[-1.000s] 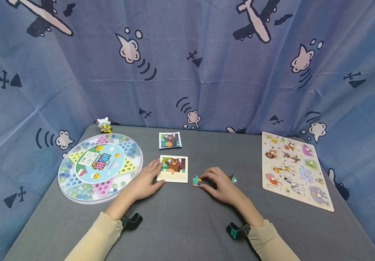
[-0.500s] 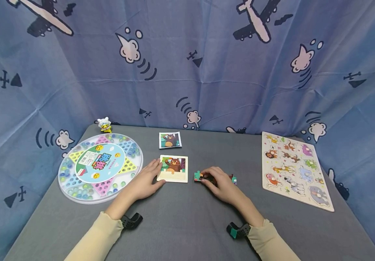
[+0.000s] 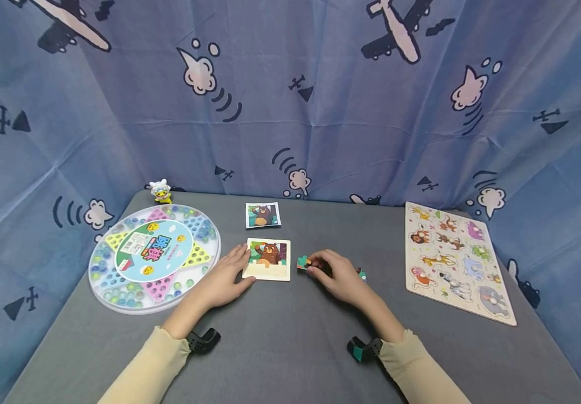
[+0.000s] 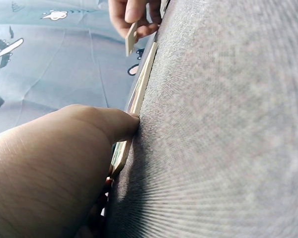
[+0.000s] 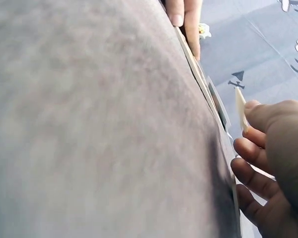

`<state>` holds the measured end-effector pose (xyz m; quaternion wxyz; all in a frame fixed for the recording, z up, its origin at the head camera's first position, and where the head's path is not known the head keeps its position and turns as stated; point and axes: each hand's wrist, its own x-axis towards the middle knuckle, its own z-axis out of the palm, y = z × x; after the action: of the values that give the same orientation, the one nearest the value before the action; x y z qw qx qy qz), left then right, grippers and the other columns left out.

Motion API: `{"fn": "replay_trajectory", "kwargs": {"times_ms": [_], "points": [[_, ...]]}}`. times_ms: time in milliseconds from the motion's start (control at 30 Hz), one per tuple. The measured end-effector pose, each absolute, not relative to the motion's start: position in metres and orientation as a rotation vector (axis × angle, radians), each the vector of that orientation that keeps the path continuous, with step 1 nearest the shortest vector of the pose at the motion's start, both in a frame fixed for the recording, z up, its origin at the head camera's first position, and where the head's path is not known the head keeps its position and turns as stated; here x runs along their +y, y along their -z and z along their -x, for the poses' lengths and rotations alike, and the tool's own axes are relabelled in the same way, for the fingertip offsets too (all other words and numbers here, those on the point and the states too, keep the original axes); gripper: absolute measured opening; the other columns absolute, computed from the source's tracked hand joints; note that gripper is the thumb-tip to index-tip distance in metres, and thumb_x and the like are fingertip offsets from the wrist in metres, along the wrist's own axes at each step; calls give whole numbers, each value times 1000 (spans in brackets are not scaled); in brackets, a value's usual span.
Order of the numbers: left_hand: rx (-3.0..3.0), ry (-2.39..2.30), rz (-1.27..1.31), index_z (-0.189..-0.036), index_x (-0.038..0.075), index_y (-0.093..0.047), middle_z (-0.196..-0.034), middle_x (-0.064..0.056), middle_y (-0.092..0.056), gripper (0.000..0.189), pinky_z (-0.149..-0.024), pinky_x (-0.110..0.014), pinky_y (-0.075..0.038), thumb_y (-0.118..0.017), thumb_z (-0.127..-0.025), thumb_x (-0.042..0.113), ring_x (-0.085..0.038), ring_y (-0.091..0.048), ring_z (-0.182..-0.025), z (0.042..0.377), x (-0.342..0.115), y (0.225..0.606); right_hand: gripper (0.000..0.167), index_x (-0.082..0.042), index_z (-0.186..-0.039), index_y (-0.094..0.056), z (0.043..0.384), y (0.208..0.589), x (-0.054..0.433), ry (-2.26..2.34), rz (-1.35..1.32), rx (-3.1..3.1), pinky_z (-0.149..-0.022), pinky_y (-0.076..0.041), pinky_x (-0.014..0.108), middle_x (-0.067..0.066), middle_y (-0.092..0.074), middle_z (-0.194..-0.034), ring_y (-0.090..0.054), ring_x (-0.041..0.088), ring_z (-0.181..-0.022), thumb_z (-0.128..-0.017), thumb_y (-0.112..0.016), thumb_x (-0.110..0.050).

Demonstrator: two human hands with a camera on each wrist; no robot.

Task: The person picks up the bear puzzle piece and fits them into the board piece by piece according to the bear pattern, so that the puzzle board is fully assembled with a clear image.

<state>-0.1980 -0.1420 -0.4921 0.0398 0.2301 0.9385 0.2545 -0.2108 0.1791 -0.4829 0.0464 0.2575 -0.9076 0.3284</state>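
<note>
A pale wooden puzzle tray [image 3: 266, 273] lies on the table, its upper part filled with a brown bear picture and its lower strip bare. My left hand [image 3: 223, 280] rests at the tray's left side, fingers fairly straight, thumb touching the near edge. Just right of the tray, my right hand [image 3: 339, 276] pinches a green jigsaw piece [image 3: 302, 262] between thumb and fingers. Seen from the left wrist, that jigsaw piece [image 4: 130, 42] is held above the table, tilted on edge. Another jigsaw piece [image 3: 362, 275] shows partly behind the right hand.
A bear picture card [image 3: 263, 215] lies behind the tray. On the left sits a round marble board [image 3: 154, 258] with a small figurine [image 3: 161, 191] behind it. An animal peg puzzle board [image 3: 457, 261] lies on the right. A blue printed curtain [image 3: 315, 129] hangs behind.
My right hand has raised the jigsaw piece off the table and moved slightly away from me, toward the tray's right side. The left hand has stayed at the tray.
</note>
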Motion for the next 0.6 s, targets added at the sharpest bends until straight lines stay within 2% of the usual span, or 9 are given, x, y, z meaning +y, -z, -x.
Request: {"fn": "replay_trajectory", "kwargs": {"times_ms": [367, 600], "points": [[2879, -783, -705, -160, -8, -37, -171, -26, -25, 76, -131, -56, -21, -64, -106, 37, -43, -21, -161, 199, -142, 493, 23, -4, -119, -73, 217, 477, 133, -975, -850, -2737, -87, -56, 45, 5, -70, -103, -64, 22, -97, -101, -75, -19], [2889, -797, -716, -159, -9, -39, -170, -26, -28, 74, -130, -57, -23, -64, -106, 36, -43, -23, -160, 199, -143, 496, 22, -7, -117, -76, 219, 478, 105, -942, -915, -2753, -86, -54, 44, 6, -71, -106, -63, 23, -98, -101, -75, -23]]}}
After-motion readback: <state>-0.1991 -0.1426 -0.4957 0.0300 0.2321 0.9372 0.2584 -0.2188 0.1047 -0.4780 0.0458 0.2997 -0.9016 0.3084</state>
